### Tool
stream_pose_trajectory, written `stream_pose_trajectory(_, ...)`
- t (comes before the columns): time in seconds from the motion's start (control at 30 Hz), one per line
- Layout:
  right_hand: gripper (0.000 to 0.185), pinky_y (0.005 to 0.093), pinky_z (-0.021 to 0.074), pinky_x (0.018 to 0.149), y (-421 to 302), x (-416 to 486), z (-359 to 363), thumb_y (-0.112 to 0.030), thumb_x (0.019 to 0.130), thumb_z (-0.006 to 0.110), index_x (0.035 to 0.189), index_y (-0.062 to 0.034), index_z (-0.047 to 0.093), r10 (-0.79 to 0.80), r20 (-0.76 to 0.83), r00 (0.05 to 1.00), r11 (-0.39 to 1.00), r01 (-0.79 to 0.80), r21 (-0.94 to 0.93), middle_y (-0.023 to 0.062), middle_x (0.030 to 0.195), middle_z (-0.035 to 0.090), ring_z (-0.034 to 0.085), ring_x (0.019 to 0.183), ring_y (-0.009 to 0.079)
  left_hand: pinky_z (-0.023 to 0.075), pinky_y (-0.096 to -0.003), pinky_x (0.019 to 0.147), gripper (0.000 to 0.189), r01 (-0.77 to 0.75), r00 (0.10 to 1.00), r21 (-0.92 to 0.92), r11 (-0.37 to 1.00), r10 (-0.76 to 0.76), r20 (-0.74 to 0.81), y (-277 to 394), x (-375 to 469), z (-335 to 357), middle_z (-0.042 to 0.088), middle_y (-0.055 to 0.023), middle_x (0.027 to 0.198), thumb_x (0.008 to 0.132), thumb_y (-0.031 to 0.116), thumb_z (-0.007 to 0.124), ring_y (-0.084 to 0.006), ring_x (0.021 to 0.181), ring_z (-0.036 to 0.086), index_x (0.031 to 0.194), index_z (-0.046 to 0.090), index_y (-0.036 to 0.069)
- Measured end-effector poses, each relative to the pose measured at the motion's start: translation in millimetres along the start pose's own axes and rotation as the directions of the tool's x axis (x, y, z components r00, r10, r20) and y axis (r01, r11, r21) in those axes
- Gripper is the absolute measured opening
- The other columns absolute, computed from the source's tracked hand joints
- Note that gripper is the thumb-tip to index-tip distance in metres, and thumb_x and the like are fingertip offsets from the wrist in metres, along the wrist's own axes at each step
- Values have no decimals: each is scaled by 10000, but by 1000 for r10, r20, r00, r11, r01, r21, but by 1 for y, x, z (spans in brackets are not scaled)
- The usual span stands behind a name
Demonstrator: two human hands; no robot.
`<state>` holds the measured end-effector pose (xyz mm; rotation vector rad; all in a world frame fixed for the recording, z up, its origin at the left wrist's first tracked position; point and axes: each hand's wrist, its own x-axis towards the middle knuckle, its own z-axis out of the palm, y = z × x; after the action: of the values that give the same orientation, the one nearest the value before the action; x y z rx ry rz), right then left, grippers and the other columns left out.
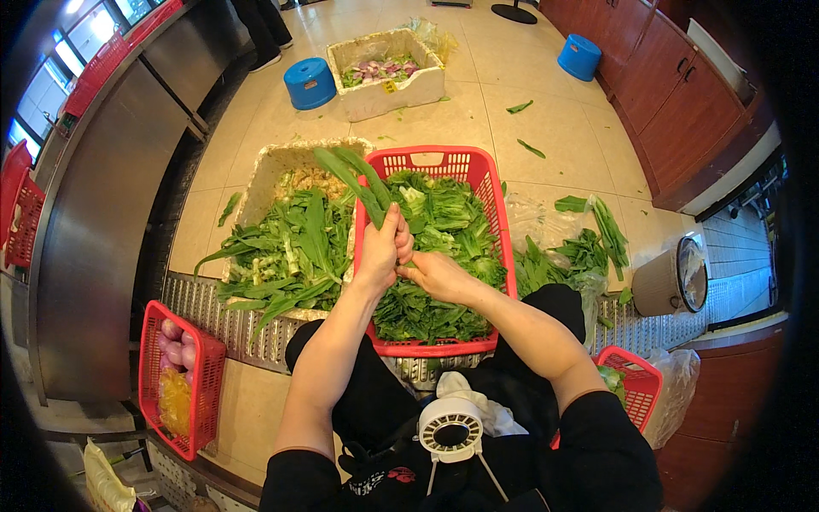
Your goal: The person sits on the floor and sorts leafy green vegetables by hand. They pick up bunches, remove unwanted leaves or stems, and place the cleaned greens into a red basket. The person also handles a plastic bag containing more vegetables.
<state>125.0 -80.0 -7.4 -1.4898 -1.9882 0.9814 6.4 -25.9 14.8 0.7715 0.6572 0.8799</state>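
Observation:
My left hand [386, 246] is closed around a bunch of long green leaves [368, 182], probably leaf lettuce, whose tips point up and to the left. Just below it, the fingers of my right hand [441, 276] pinch the lower end of the bunch, mostly hidden by my hands. Beneath both hands is a red plastic basket [505, 256] filled with leafy greens [441, 217]. A foam box [256, 173] touches its left side, holding loose leaves and cut stems [294, 249].
Greens [582, 253] lie on plastic at right, near a waste bin [665, 278]. A red basket of onions [201, 384] stands lower left. Ahead are another foam box [390, 96] and blue stools [310, 83] [579, 57]. A person's legs [262, 29] show beside the steel counter [102, 224].

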Motion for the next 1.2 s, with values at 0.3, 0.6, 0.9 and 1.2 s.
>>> stream_pose_trajectory(0.3, 816, 477, 298, 956, 12, -9, -28, -436, 655, 696, 1283, -45, 353, 90, 135, 987, 916, -29, -399, 144, 1280, 423, 393, 1195, 250, 172, -222, 337, 329, 105, 990, 287, 952, -127, 61, -3, -3, -13, 315, 43, 494, 905, 322, 461, -58, 371, 248, 668, 376, 109)
stream_pose_trajectory(0.6, 515, 317, 431, 811, -2, 7, -31, -237, 860, 541, 1266, 1, 333, 54, -290, 956, 311, 260, 914, 116, 1042, 547, 559, 926, 181, 253, -236, 404, 263, 9, 994, 695, 719, -79, 69, -44, -5, -3, 369, 46, 526, 865, 260, 499, -73, 439, 336, 679, 453, 80)
stream_pose_trajectory(0.9, 176, 208, 244, 419, 7, 6, -36, -174, 909, 426, 880, -16, 500, 397, -82, 914, 287, -38, 957, -40, 560, 365, 293, 461, 55, 466, -426, 571, 198, -413, 911, 873, -259, -128, 392, -32, -25, 9, 595, -150, 655, 781, 194, 499, -324, 651, 596, 877, 535, 25)
stream_pose_trajectory(1.2, 121, 184, 250, 406, -16, 41, -56, -205, 849, 520, 878, -92, 489, 458, -650, 606, 441, 480, 758, -55, 596, 401, 321, 463, 38, 494, -359, 595, 713, -305, 951, 846, -438, -96, 293, -63, -27, -28, 577, -131, 812, 594, 459, 732, -285, 718, 606, 1058, 416, 20)
